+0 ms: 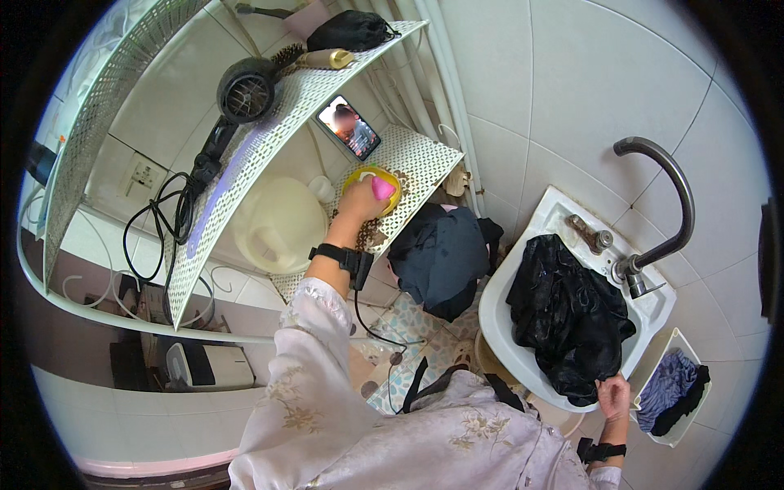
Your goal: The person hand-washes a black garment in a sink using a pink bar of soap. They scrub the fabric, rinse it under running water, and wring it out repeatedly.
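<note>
My left hand (361, 199) reaches over the lower white perforated shelf (422, 153), its fingers around a pink piece, which looks like a bar of soap (383, 188), at a yellow dish (398, 177). The fingertips are partly hidden. At the near right edge of the white sink (499, 343), my right hand (612, 395) pinches the edge of a wet-looking black garment (563, 312). That garment lies bunched in the basin and hangs a little over its rim.
A curved metal faucet (683, 196) rises behind the sink. Dark clothes (453, 257) are heaped between shelf and sink. A pale basket (683, 422) holds clothes at right. A lit phone (349, 128) leans above the dish. A hair dryer (245, 92) and its cord lie on the upper shelf.
</note>
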### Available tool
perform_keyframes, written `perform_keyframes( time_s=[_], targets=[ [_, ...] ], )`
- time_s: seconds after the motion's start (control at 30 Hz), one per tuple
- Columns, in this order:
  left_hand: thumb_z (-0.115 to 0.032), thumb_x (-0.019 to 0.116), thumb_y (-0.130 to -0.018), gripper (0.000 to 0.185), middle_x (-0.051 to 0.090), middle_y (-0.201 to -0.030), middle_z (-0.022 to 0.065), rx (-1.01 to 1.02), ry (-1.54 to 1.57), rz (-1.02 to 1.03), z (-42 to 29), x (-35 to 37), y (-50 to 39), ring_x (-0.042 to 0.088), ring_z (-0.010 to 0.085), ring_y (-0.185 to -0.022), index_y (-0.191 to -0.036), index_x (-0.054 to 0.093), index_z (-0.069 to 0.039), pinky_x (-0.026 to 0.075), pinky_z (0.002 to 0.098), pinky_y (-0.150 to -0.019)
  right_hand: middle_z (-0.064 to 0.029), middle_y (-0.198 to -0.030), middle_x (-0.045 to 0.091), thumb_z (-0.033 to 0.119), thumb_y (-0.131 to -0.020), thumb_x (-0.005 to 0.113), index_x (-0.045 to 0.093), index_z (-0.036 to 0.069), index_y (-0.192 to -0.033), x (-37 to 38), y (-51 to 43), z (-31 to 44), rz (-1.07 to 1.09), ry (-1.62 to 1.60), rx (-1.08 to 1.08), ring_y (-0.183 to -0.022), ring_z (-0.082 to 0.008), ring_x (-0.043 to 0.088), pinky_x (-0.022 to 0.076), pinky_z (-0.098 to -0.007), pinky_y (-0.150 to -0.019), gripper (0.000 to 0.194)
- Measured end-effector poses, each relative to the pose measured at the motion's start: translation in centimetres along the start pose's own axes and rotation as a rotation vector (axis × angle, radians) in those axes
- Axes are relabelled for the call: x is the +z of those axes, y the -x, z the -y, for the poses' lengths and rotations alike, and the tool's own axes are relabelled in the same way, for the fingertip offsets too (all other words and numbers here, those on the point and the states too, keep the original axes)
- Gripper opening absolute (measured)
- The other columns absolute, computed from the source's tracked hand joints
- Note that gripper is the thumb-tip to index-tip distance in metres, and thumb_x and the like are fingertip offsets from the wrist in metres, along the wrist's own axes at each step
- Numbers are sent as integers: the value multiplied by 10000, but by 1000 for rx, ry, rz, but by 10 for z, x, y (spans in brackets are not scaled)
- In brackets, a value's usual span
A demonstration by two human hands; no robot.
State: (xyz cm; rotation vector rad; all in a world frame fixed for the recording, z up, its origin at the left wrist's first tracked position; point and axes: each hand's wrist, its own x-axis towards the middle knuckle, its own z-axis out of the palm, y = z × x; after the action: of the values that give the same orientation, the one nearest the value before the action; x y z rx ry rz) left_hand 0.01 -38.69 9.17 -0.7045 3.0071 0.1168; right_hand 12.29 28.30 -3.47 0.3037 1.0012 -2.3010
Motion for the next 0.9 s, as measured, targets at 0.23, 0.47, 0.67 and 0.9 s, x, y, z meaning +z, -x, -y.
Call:
perform_keyframes(
  time_s=[0.23, 0.47, 0.67, 0.9],
  targets=[
    [-362, 645, -718, 613, 557, -1151, 230, 66, -130, 90, -4, -8, -19, 531, 342, -1090, -1183, 491, 7, 440, 391, -910, -110, -1144, 589, 69, -665, 761, 546, 4, -1153, 63, -19, -1, -43, 1019, -15, -1029, -266, 552, 391, -352, -943, 537],
    [-334, 555, -834, 391, 614, -1051, 187, 15, 75, -66, -6, -4, -13, 579, 338, -992, -1131, 556, -78, 453, 418, -845, -216, -1147, 540, 79, -708, 684, 602, 8, -1047, 97, -42, -6, -72, 1628, -516, -1102, -387, 462, 296, -449, -1011, 356],
    [-222, 518, -827, 202, 640, -921, 167, 20, 211, -331, 17, -16, -8, 618, 319, -851, -938, 632, -96, 468, 423, -748, -167, -1050, 611, 128, -845, 581, 578, -5, -1085, 112, -40, 26, -342, 1382, -565, -963, -281, 573, 411, -353, -893, 274],
    [-92, 570, -863, 351, 584, -1060, 148, -40, 1773, 92, -11, -29, 30, 623, 241, -894, -1198, 480, -40, 555, 320, -734, -100, -1094, 606, 464, -911, 475, 541, 27, -1172, 93, -46, 36, -676, -63, -250, -941, -228, 579, 448, -359, -877, 513]
  ],
)
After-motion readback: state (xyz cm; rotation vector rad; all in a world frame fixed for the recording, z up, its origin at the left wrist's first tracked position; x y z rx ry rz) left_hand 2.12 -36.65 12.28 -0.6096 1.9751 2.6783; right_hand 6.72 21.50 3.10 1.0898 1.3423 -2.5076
